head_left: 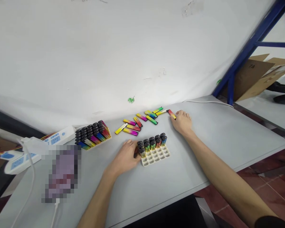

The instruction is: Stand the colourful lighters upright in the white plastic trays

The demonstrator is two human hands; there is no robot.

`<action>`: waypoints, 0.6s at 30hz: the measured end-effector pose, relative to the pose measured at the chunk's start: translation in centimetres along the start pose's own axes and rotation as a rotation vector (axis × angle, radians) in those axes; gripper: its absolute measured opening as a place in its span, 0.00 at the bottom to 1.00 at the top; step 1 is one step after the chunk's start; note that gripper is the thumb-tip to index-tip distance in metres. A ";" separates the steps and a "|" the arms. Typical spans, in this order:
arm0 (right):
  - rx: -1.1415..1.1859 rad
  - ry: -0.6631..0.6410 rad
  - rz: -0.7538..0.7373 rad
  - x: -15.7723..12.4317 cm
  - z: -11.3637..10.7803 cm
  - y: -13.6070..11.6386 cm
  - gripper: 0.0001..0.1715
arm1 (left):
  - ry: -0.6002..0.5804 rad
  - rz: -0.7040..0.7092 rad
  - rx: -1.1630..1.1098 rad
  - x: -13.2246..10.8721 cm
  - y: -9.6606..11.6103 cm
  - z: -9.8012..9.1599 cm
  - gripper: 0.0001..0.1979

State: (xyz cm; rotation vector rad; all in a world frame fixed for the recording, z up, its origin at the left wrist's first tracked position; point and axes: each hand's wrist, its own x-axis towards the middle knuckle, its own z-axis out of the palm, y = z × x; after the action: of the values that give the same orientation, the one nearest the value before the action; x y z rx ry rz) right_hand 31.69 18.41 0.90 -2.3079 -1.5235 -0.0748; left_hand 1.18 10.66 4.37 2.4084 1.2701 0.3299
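Note:
My left hand [125,156] is at the left end of a cream-coloured tray [154,157], its curled fingers gripping that edge beside a lighter. Lighters with black tops stand upright in the tray's back rows and at its left front; several front holes are bare. Farther back on the right, my right hand [182,123] has its thumb and finger closed at the lower end of a red-and-yellow lighter [172,113]. Its other fingertips are partly hidden. Left of it, several loose colourful lighters [133,127] lie flat in a scattered group.
A second tray [100,144] packed with upright lighters stands at the left. Near it are white power strips [54,139], a cable [33,177] and a pixelated object [63,172]. A white wall [133,57] bounds the table; cardboard boxes [254,76] sit behind a blue frame [249,47].

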 end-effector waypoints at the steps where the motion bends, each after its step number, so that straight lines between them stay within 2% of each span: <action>1: 0.000 -0.001 -0.012 0.1 0.1 0.0 0.25 | -0.001 -0.003 0.003 0.0 0.1 0.0 0.07; 7: 0.022 -0.051 -0.048 -0.1 -0.5 0.3 0.21 | 0.003 -0.005 0.023 0.2 0.0 0.0 0.06; 12: 0.446 -0.129 0.031 -0.2 -1.2 0.4 0.16 | 0.001 0.000 0.032 0.2 -0.3 0.3 0.06; 16: 0.647 -0.208 -0.007 -0.6 -0.9 -0.1 0.11 | 0.007 0.005 0.044 0.3 -0.5 0.4 0.06; 18: 0.857 -0.249 -0.035 -1.1 -0.9 -0.6 0.15 | 0.006 0.009 0.052 0.3 -0.5 0.4 0.06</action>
State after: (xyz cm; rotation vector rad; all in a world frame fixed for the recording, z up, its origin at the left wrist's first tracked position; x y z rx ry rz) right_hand 30.82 17.35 1.59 -1.6275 -1.3282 0.7337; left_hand 1.19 11.06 3.80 2.4589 1.2856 0.3113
